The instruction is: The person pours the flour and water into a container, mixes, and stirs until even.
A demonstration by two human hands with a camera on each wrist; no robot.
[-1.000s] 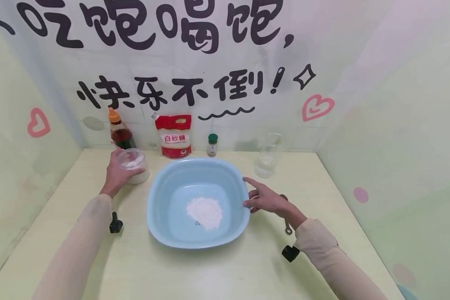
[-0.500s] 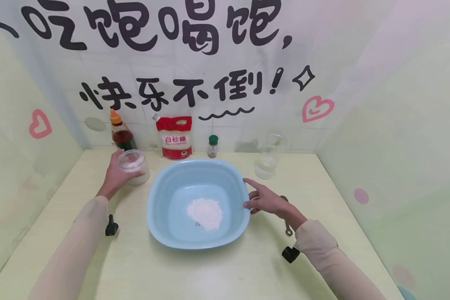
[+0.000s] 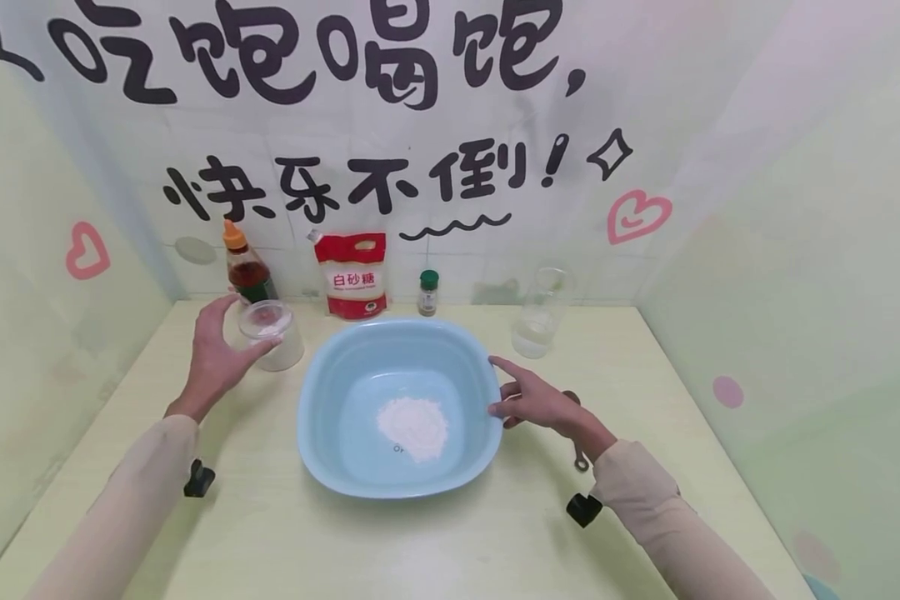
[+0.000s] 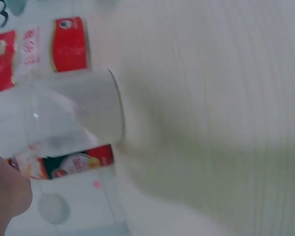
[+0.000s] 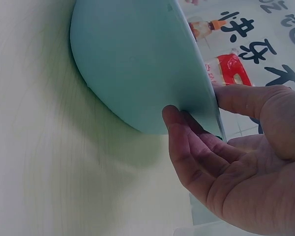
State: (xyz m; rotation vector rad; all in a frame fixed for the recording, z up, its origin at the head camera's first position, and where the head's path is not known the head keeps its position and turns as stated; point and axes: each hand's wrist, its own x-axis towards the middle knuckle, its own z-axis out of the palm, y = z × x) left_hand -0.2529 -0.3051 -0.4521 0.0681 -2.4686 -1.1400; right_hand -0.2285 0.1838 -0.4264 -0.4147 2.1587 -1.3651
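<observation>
My left hand (image 3: 213, 354) is spread beside a clear jar (image 3: 281, 346) of white powder, thumb and fingers apart around its near left side. In the left wrist view the jar (image 4: 76, 113) stands on the table, with part of the hand (image 4: 7, 191) at the edge. On the other side, my right hand (image 3: 536, 400) holds the right rim of a light blue basin (image 3: 322, 450). The right wrist view has fingers (image 5: 179, 142) against the basin's outer wall (image 5: 132, 64), thumb over the rim. A heap of white powder (image 3: 414, 427) lies in the basin.
Along the back wall stand a sauce bottle (image 3: 249, 271) with an orange cap, a red and white sugar bag (image 3: 352, 279) and a small green-capped shaker (image 3: 428, 293). A glass of clear liquid (image 3: 536, 325) is behind my right hand. A spoon (image 3: 580, 457) lies partly under that wrist.
My left hand has let go of the jar and drawn back to the left, fingers spreading. The jar stays on the table. My right hand keeps its place on the basin rim.
</observation>
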